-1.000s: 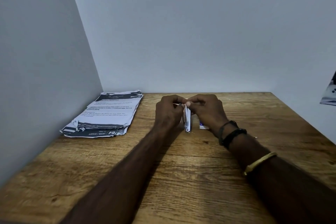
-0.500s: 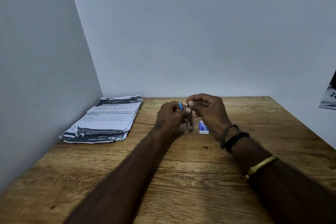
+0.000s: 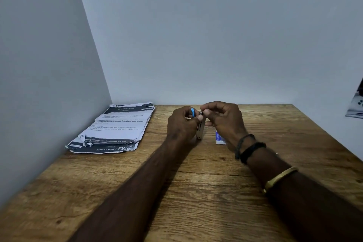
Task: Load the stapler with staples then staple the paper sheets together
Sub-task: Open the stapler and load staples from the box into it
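Note:
A small metal stapler [image 3: 200, 130] with a blue part [image 3: 193, 112] stands upright near the middle of the wooden table, held in my left hand [image 3: 182, 124]. My right hand [image 3: 222, 118] pinches at the stapler's top end with thumb and forefinger; whether it holds staples I cannot tell. A small white and blue staple box [image 3: 220, 138] lies on the table just below my right hand. A stack of crumpled printed paper sheets [image 3: 115, 127] lies at the back left, apart from both hands.
The wooden table [image 3: 196, 192] sits in a corner, with a grey wall on the left and one behind. A dark object [image 3: 356, 108] pokes in at the right edge.
The blue part of the stapler has come into view between my left fingers, and the staple box now shows beside my right hand. Both hands stay at the stapler's top.

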`<state>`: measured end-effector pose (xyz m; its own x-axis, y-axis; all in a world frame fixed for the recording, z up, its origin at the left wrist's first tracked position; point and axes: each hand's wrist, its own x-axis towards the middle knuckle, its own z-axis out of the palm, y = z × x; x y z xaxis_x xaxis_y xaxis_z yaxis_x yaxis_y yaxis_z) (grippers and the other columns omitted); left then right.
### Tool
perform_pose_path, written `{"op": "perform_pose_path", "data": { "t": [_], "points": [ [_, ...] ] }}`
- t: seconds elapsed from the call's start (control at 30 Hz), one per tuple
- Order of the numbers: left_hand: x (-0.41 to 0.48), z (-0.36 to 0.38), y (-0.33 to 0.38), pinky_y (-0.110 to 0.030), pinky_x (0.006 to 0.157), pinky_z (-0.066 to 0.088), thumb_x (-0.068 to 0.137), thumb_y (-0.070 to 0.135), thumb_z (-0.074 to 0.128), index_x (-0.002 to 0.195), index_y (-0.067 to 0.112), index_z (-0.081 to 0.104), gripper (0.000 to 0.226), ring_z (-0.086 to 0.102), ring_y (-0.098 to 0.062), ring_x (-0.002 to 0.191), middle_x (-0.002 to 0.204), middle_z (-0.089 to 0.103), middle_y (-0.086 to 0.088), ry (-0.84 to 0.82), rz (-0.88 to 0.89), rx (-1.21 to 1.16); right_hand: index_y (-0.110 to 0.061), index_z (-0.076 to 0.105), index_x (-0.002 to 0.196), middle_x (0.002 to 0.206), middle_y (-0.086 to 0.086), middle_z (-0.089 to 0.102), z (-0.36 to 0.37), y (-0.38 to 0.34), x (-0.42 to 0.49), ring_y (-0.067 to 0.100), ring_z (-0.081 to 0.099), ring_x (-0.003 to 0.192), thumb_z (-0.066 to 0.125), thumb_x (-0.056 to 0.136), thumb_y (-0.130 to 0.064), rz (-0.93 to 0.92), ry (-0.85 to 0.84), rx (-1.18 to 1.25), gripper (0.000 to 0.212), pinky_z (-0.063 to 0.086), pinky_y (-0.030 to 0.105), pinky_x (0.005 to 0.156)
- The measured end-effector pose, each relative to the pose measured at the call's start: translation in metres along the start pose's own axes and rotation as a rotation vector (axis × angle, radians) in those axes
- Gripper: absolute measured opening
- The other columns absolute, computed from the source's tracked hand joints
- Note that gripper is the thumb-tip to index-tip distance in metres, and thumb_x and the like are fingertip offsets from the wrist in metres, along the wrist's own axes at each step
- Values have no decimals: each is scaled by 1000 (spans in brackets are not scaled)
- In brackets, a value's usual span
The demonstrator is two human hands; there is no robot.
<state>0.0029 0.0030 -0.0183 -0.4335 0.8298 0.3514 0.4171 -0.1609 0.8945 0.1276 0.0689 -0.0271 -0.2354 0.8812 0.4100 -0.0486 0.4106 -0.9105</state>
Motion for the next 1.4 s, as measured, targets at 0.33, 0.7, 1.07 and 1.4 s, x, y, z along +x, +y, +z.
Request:
{"op": "perform_pose_path", "data": {
  "t": [0.33,0.7,1.07,1.4],
  "points": [
    [20,-18,-15,-33,71,61,98,10,60,86,10,65,13,69,-22,83,88,69,-12,88,-179,-474,-6,76,86,95,12,75,-23,3,9,24,75,91,66,92,3,261,125,426,15,63,31,72],
    [26,-20,-9,-41,100,54,96,-7,53,85,0,60,15,64,-22,78,84,63,-14,296,-531,-963,3,74,90,86,22,76,-18,1,-3,29,77,77,75,79,13,337,-178,335,15,64,31,69],
    [20,-6,-4,-26,53,58,101,4,49,104,3,63,14,70,-18,76,95,74,-14,66,-499,-938,-5,75,82,75,2,75,5,-2,-17,11,70,72,89,67,4,134,-371,11,21,60,27,66],
    [17,-18,2,-23,47,38,97,11,49,105,-1,69,24,57,-13,54,95,78,-14,-234,-283,-274,-6,67,88,91,20,75,-3,1,-5,28,76,71,64,90,-4,255,-77,118,3,64,40,66]
  ]
}}
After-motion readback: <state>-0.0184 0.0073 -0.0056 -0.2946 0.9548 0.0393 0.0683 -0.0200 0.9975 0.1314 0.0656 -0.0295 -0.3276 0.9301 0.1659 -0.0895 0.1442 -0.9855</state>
